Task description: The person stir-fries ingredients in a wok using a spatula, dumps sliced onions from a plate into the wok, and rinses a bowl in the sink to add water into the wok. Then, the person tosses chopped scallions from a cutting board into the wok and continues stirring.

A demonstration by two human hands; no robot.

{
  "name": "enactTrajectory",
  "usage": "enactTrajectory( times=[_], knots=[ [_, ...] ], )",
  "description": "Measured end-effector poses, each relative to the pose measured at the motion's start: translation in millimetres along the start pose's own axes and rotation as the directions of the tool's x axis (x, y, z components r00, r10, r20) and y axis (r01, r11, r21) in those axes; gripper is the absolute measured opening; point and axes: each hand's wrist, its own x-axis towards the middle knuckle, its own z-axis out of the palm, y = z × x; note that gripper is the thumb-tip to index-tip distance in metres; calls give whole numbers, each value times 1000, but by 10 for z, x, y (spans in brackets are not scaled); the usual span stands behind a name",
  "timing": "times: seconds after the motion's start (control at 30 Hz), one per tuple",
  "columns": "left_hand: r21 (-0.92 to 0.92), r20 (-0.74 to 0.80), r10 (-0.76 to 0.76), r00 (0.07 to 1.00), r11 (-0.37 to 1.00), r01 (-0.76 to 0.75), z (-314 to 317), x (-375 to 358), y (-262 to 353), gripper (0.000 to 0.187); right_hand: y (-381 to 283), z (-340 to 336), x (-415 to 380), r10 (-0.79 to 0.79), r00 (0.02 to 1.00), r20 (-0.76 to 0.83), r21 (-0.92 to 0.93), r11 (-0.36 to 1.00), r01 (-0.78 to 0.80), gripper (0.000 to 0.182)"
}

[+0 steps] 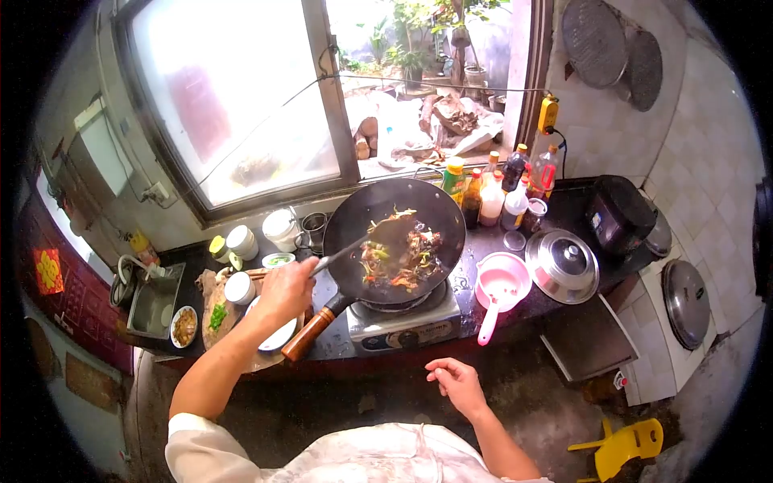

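Note:
My left hand (288, 288) is closed around the handle of a metal wok spatula (348, 251), whose head is among the food inside the wok (338, 217). Sliced vegetables and dark pieces (403, 256) lie in the middle of the wok, with some green and orange bits. The wok sits tilted on a gas stove (403, 326), its wooden handle (310, 334) pointing toward me, below my left hand. My right hand (456, 385) hangs in front of the counter with nothing in it, fingers loosely bent and apart.
Several sauce bottles (491, 197) stand behind the wok on the right. A pink ladle-shaped scoop (501, 282) and a steel lid (562, 266) lie right of the stove. Left are a cutting board (216, 294) with chopped greens, a food bowl (184, 326) and a sink (157, 298).

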Motion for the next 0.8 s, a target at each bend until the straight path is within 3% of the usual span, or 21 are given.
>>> enactTrajectory(
  times=[0.2,0.43,0.47,0.63,0.8],
  knots=[
    [95,-96,-93,991,990,102,353,519,220,37,-17,32,-97,11,1000,-11,17,1000,-11,17],
    [4,111,167,980,986,-169,52,226,137,39,29,117,-51,18,999,41,-16,1000,-18,17],
    [105,157,173,972,976,-190,-149,151,135,39,43,138,-26,16,998,62,-29,999,-14,19],
    [418,51,353,934,842,-341,-650,-166,-52,41,-22,267,77,12,989,145,-89,996,1,22],
    [361,59,123,991,923,-136,-1328,-411,45,37,-97,379,158,-82,978,191,-77,992,98,18]
  ],
)
